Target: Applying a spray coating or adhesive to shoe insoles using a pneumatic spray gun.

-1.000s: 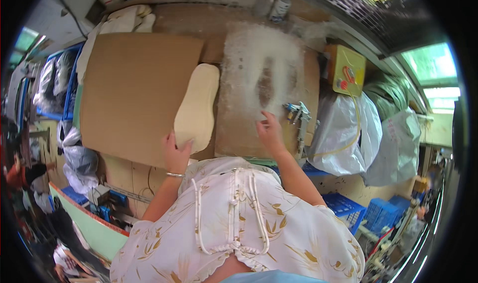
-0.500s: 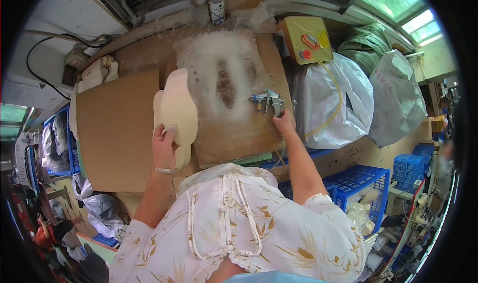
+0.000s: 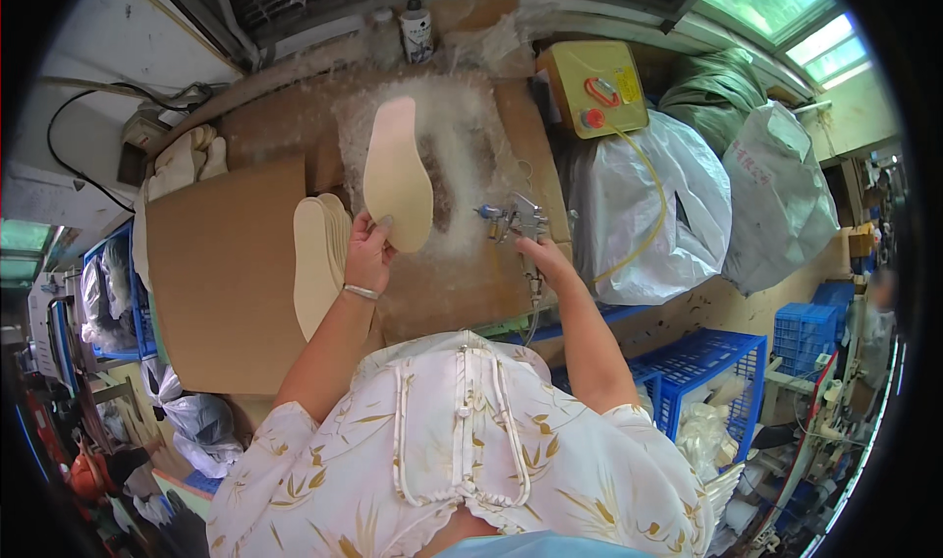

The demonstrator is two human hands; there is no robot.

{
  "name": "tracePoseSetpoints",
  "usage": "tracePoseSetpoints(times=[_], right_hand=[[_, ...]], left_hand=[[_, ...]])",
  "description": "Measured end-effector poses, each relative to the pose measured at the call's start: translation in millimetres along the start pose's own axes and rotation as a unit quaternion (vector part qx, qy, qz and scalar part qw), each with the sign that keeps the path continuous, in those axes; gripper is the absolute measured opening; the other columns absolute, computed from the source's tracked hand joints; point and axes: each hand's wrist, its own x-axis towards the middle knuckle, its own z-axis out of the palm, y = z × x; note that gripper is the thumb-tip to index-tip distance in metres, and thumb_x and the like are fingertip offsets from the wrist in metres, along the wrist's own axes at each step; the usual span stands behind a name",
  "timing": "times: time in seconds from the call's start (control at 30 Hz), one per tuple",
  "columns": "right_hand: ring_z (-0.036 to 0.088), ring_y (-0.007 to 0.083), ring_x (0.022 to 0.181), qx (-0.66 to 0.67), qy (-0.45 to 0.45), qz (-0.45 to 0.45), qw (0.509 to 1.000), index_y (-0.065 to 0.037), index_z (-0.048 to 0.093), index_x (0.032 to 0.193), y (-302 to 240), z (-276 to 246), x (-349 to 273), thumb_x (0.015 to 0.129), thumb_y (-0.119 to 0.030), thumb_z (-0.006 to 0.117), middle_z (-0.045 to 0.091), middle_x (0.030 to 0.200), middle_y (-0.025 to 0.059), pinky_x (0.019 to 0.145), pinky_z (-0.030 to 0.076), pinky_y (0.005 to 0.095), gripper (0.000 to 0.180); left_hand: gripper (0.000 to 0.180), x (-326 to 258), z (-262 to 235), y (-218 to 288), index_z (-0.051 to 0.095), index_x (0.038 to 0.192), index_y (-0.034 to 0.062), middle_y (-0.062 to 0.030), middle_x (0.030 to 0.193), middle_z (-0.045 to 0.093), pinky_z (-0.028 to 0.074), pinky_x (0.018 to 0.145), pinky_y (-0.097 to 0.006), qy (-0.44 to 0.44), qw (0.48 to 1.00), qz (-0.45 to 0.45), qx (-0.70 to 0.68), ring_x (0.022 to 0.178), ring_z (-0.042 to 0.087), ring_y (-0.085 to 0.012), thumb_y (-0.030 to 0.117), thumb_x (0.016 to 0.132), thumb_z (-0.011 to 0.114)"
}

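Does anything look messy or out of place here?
Yes: a patchy whitish film coats part of the brown cardboard beneath the insole in the left hand. It looks like built-up residue, though I can't tell of what. The spray gun in the right hand shows no obvious damage.

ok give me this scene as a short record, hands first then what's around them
left hand: holds a cream sole-shaped piece by its lower end
right hand: grips a spray gun, nozzle toward the left
left side: stack of similar pieces at the right edge of a brown cardboard sheet
right side: yellow container, white plastic bag
back: bottle
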Motion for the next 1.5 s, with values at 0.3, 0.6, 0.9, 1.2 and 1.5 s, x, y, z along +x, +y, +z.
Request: tracePoseSetpoints(times=[0.3,0.6,0.9,1.2,1.5], right_hand=[[0.053,0.0088,0.067,-0.001,0.013,-0.027,1.0,-0.009,0.065,0.104,-43.3,31.7,-43.3,0.085,-0.037,0.066,0.058,0.079,-0.0016,0.058,0.044,0.026,0.033],[0.054,0.0088,0.068,0.191,0.044,-0.16,0.967,-0.008,0.056,0.117,-142.4,-36.3,-147.7,0.095,-0.028,0.055,0.063,0.105,0.0077,0.046,0.042,0.021,0.03],[0.05,0.0078,0.049,0.002,0.126,-0.117,0.985,-0.004,0.06,0.107,-203.8,7.7,-143.8,0.095,-0.044,0.05,0.063,0.092,0.0058,0.044,0.041,0.0228,0.043],[0.045,0.0063,0.046,-0.045,0.017,-0.107,0.993,-0.005,0.063,0.094,-200.6,96.4,-95.1,0.094,-0.044,0.052,0.059,0.071,0.0013,0.04,0.034,0.0238,0.04],[0.053,0.0118,0.065,-0.134,0.076,-0.155,0.976,0.0,0.063,0.088,-194.1,122.7,-73.3,0.094,-0.036,0.056,0.057,0.066,0.0027,0.06,0.042,0.029,0.037]], left_hand=[[0.031,61.7,0.1,-96.8,0.047,0.116,0.0082,-0.0071,0.101,0.064,0.056,0.07,-0.035,0.149,0.979,-0.129,0.044,0.084,0.066,-0.0199,0.011,0.088,0.06],[0.024,32.9,-4.6,-99.9,0.053,0.109,0.0007,-0.0111,0.101,0.063,0.056,0.069,-0.032,0.133,0.946,-0.266,0.127,0.081,0.065,-0.0223,0.015,0.091,0.059],[0.019,40.1,-10.8,-109.7,0.056,0.102,0.0022,-0.0097,0.095,0.065,0.055,0.065,-0.028,0.076,0.954,-0.269,0.109,0.079,0.065,-0.0187,0.019,0.092,0.057],[0.021,39.2,-15.8,-110.3,0.057,0.1,0.0008,-0.0102,0.091,0.066,0.056,0.061,-0.029,0.073,0.952,-0.274,0.114,0.073,0.066,-0.0188,0.02,0.091,0.058],[0.019,37.5,-15.1,-107.3,0.057,0.099,0.0018,-0.0093,0.089,0.066,0.055,0.059,-0.028,0.067,0.948,-0.287,0.124,0.069,0.067,-0.0188,0.019,0.09,0.058]])
